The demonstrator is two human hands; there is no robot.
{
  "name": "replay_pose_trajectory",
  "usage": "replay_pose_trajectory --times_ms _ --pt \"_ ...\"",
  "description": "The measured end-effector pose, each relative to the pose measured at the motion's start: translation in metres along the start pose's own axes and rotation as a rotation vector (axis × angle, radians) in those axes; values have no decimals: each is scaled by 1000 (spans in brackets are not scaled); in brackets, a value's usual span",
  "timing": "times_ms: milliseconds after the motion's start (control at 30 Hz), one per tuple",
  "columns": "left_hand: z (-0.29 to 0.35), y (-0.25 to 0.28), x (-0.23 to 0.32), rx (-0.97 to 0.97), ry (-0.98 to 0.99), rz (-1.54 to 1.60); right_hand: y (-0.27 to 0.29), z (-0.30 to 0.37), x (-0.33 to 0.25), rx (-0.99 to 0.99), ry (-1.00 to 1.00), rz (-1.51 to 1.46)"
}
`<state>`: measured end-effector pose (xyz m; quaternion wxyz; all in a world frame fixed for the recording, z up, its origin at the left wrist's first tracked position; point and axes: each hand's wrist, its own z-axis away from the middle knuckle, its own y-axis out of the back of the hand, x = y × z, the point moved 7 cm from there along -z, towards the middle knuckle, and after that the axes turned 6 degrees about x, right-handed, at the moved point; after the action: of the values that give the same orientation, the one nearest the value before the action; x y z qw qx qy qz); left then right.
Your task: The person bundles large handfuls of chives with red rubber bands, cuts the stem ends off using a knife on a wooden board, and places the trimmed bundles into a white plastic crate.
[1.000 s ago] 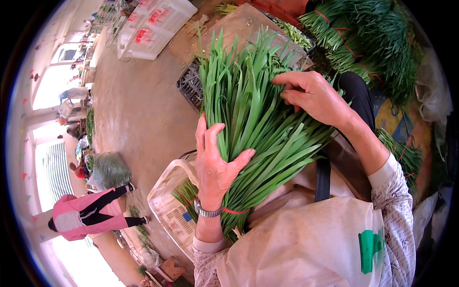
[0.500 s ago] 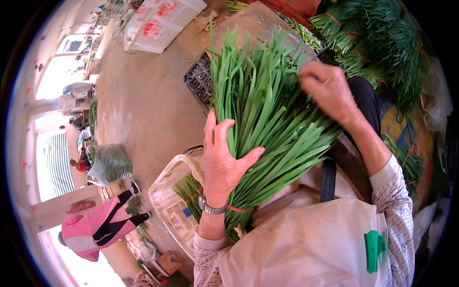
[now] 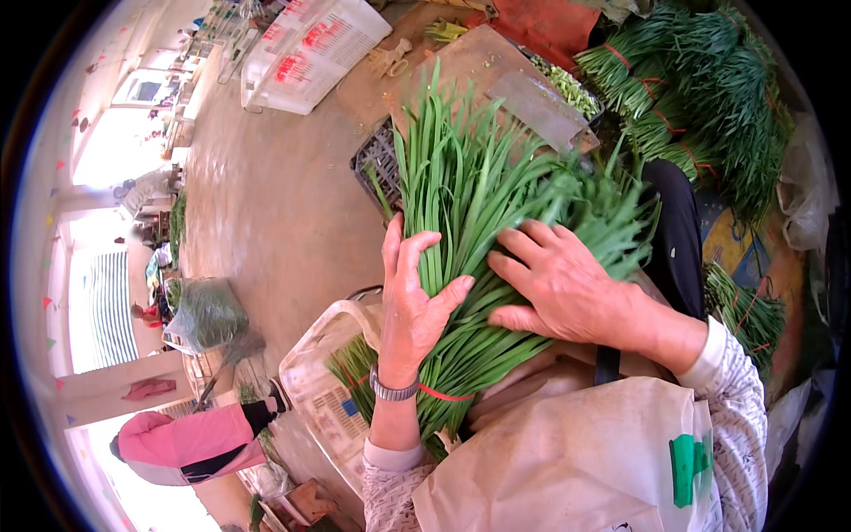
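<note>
A thick bunch of green garlic chives [image 3: 443,195] lies across my lap, its leaves fanned toward the top and right. A red band [image 3: 446,393] circles its lower end. My left hand [image 3: 414,306], with a metal watch on the wrist, clasps the bunch from the left, thumb over the leaves. Over the right side rests my right hand [image 3: 567,288], palm down, fingers spread on the leaves and thumb apart. Leaf tips beyond it are smeared by motion. What lies under the right palm is hidden.
Left of my lap stands a pale plastic basket [image 3: 297,381] with another banded bunch. Ahead are a board [image 3: 461,66] and a dark crate [image 3: 377,164]. Banded bunches [image 3: 700,97] are piled at upper right. White crates [image 3: 310,53] stand farther off. A person in pink [image 3: 191,443] bends at left.
My right hand has come down and left from the bunch's right edge onto its leaves, fingers now spread. The left hand keeps its hold. The person in pink has bent differently.
</note>
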<state>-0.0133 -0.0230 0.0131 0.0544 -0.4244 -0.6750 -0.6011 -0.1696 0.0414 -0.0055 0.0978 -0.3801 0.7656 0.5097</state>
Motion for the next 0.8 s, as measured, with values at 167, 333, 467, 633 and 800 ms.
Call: replay_pose_trajectory --times_ms 167,333,467,633,800 --pt "12 12 -27 44 244 256 3 38 -13 -56 -43 -41" --pt "19 32 -35 251 298 442 4 50 -18 -100 -49 -44" --pt "27 31 -36 188 361 447 3 50 -19 -107 -49 -102" --pt "12 25 23 271 -58 -227 9 10 -10 -47 20 -83" --pt "27 -9 57 -133 -524 -383 -2 14 -12 -121 79 -9"
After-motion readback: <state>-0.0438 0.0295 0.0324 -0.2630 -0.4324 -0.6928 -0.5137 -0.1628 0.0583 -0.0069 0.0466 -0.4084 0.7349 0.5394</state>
